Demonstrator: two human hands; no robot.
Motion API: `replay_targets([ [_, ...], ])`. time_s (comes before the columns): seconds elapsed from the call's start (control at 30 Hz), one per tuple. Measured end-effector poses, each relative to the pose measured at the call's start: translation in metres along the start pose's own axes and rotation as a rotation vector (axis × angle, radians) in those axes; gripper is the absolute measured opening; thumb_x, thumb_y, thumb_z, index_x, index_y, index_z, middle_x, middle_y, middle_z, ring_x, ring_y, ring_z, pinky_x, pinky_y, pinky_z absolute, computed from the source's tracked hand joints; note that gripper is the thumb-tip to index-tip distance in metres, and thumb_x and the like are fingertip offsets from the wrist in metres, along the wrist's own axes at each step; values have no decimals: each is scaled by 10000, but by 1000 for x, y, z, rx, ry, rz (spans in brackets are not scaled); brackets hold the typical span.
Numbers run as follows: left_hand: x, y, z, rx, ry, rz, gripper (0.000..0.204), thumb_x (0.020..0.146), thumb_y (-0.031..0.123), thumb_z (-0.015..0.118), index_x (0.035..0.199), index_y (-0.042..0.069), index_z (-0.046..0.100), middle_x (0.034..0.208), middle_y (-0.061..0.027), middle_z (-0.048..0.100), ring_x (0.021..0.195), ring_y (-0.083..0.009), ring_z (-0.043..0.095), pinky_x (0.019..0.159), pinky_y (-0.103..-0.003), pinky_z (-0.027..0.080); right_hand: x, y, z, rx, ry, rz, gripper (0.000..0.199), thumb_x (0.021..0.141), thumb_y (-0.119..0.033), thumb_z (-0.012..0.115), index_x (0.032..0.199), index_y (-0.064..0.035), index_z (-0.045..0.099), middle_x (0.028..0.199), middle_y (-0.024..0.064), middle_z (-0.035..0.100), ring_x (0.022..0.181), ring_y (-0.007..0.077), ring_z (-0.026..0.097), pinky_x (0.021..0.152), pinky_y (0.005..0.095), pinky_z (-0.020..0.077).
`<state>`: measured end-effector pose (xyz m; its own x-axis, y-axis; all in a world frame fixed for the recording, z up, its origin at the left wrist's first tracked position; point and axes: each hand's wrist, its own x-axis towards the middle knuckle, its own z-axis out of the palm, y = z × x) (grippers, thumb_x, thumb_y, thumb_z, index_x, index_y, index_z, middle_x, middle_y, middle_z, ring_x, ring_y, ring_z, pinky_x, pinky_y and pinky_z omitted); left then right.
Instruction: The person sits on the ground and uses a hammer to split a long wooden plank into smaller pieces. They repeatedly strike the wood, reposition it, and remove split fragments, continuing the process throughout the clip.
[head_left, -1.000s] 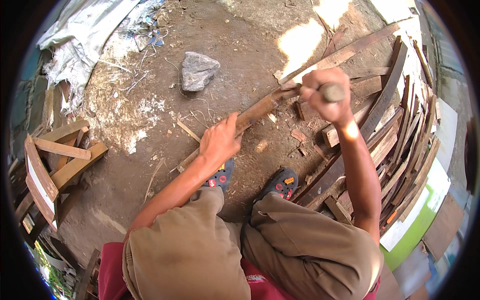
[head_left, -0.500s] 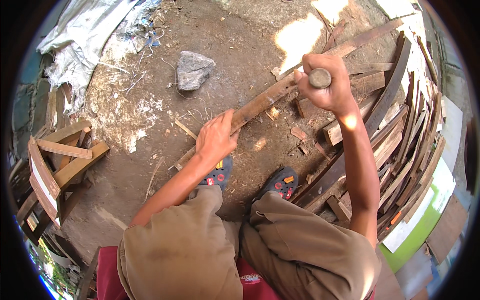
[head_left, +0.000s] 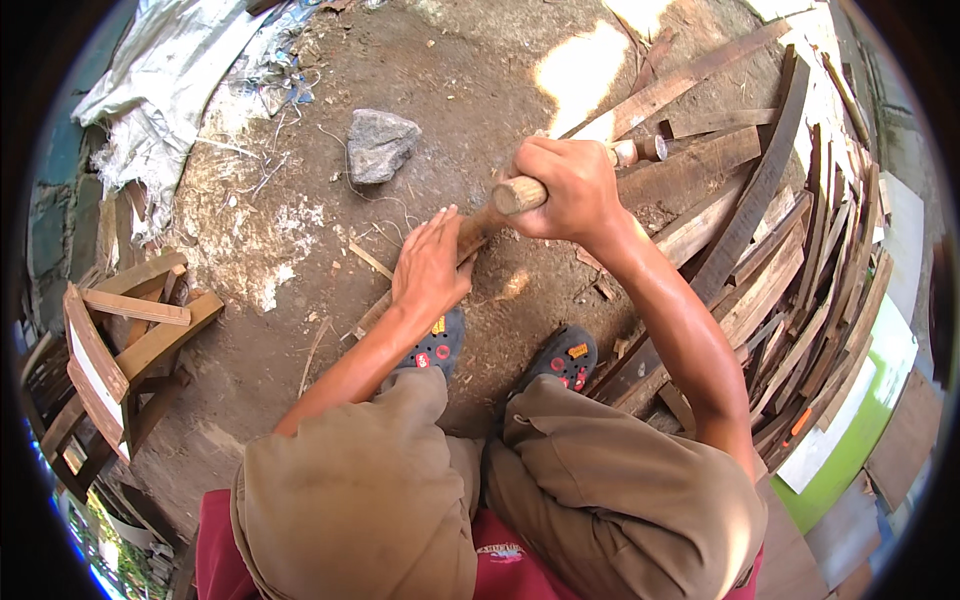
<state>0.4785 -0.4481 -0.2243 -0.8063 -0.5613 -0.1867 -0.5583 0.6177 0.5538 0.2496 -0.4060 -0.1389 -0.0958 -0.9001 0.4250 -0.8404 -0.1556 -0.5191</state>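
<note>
My left hand (head_left: pixel 430 262) is wrapped round a long brown wooden plank (head_left: pixel 474 231) that slants from near my left foot up to the right. My right hand (head_left: pixel 570 188) grips a hammer by its wooden handle (head_left: pixel 521 195). The hammer's metal head (head_left: pixel 640 151) shows to the right of my fist, over the plank's line. The right fist hides part of the plank, so I cannot tell whether the head touches it. Beyond the fist, a board (head_left: pixel 690 85) runs on toward the far right; whether it is the same piece is hidden.
A grey rock (head_left: pixel 381 146) lies on the dirt ahead. Stacked boards and strips (head_left: pixel 775 290) crowd the right side. A wooden frame (head_left: pixel 135 330) stands at left, below a white sack (head_left: pixel 165 85). My clog-shod feet (head_left: pixel 560 358) are just below the plank.
My right hand has moved left and slightly nearer, and the hammer has tipped so its handle end points left and its head shows. My left hand stays on the plank.
</note>
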Motion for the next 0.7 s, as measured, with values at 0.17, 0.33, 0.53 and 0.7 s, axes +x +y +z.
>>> replay_targets([
  [0.17, 3, 7, -10, -35, -128, -83, 603, 846, 154, 742, 1373, -27, 510, 1466, -237, 541, 1398, -346, 491, 1167, -469, 350, 2, -17, 17, 9, -32, -52, 235, 648, -260, 738, 670, -102, 566, 648, 69, 597, 573, 313, 639, 505, 433, 505],
  [0.33, 0, 7, -10, -51, -51, -31, 600, 850, 169, 745, 1366, -28, 513, 1440, -241, 563, 1394, -345, 495, 1164, -471, 348, 3, 3, -11, 96, -57, -30, 251, 626, -235, 773, 704, -96, 580, 697, 63, 620, 622, 332, 655, 528, 446, 511],
  [0.53, 4, 7, -11, -57, -71, -41, 575, 846, 172, 753, 1340, -21, 533, 1424, -243, 577, 1379, -345, 511, 1156, -470, 353, 4, -6, -3, 1, -132, -14, 255, 618, -247, 764, 709, -96, 580, 697, 82, 614, 648, 350, 657, 545, 457, 512],
  [0.7, 2, 8, -8, -59, -37, -43, 567, 843, 165, 755, 1337, -10, 537, 1415, -241, 583, 1373, -345, 516, 1158, -461, 350, -4, -3, -11, 172, -21, -8, 257, 642, -243, 771, 679, -94, 565, 649, 94, 576, 610, 334, 632, 530, 446, 490],
])
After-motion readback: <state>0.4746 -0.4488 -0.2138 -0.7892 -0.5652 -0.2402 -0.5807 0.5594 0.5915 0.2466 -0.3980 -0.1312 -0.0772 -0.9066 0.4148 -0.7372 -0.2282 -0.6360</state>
